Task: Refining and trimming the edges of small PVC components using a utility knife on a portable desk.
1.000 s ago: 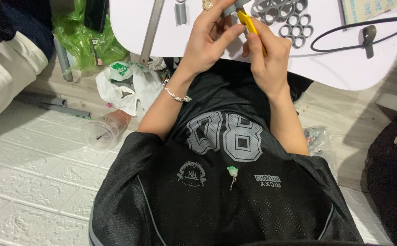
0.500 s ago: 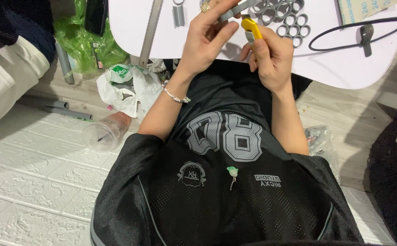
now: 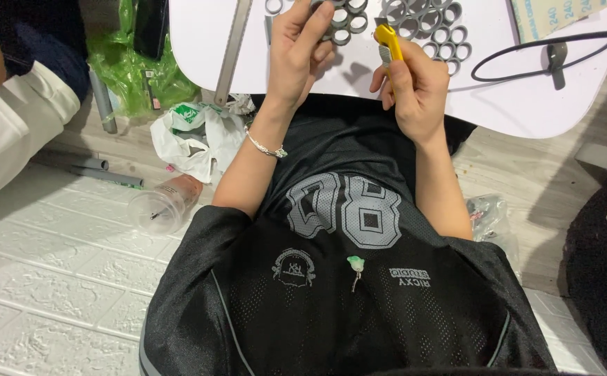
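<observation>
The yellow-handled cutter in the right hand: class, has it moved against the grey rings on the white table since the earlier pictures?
Yes. The yellow-handled cutter has swung from a slant towards the left hand to nearly upright, beside the cluster of grey rings.

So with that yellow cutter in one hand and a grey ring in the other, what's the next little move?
Probably bring the two hands together. The right hand holds the yellow-handled utility knife upright, apart from the short grey plastic pipe ring pinched in the left hand. The gap over the white table suggests the blade hasn't met the ring.
</observation>
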